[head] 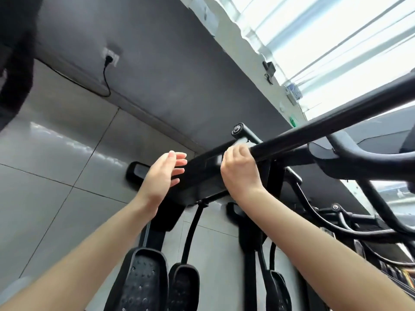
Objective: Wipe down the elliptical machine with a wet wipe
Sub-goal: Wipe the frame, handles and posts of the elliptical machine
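Head view, tilted. Elliptical machine [202, 176] centre frame; its long black handlebar [336, 122] runs from centre up toward the right edge. Right hand [240, 171] curls over the bar's lower end, pressing a pale wet wipe [241, 141] (mostly hidden). Left hand [161, 173] just beside, fingers straight and spread, holding nothing. Pedals [141, 279] below.

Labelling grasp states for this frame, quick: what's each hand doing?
Left hand: open, fingers straight, holding nothing, beside the machine's black housing.
Right hand: curled round the black bar, a white wipe showing at the fingers.
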The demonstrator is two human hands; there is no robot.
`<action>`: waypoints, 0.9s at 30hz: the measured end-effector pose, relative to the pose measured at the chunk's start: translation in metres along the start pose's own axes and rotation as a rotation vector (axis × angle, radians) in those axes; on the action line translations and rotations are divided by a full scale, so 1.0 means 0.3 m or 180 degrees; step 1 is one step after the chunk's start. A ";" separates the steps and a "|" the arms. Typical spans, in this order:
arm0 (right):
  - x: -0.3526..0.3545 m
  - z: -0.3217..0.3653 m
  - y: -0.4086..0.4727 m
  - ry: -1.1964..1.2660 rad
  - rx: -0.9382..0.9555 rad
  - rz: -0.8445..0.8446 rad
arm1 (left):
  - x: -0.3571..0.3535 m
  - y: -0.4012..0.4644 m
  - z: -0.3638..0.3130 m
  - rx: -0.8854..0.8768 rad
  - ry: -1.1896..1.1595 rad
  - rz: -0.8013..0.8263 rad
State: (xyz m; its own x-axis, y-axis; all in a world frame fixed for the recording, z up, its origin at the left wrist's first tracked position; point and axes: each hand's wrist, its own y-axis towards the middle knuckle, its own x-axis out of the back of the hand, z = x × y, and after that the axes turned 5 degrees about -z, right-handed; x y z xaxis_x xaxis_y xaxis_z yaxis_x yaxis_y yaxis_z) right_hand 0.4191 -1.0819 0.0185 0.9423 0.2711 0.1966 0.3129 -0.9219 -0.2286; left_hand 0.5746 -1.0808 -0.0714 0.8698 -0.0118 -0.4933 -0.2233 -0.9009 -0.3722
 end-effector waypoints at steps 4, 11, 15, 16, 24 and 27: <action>0.020 -0.034 -0.009 0.0288 0.0128 -0.0081 | 0.026 0.000 -0.042 -0.0152 0.0116 0.0073; 0.012 -0.436 -0.212 0.1010 -0.0918 -0.2054 | -0.142 -0.020 -0.137 -0.0355 0.0475 0.0987; -0.023 -0.623 -0.286 0.1120 -0.1311 -0.2155 | -0.254 -0.038 -0.208 -0.0768 0.0491 0.1322; -0.034 -0.614 -0.283 0.1181 -0.1432 -0.2253 | -0.272 -0.041 -0.221 -0.0824 0.0477 0.1367; -0.108 -0.178 -0.184 0.1484 -0.1375 -0.2462 | -0.254 -0.057 -0.283 -0.0984 0.0555 0.1506; -0.107 -0.177 -0.205 0.1434 -0.0966 -0.2326 | -0.238 -0.061 -0.309 -0.1210 0.0849 0.1728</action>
State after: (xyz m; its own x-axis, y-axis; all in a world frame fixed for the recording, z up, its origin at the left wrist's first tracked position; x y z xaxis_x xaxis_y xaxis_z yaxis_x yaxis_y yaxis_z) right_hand 0.3633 -1.0487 0.0769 0.3658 0.7415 0.5625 0.7091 -0.6135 0.3476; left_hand 0.5573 -1.1036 0.0436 0.7682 -0.5634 -0.3040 -0.5287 -0.8261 0.1952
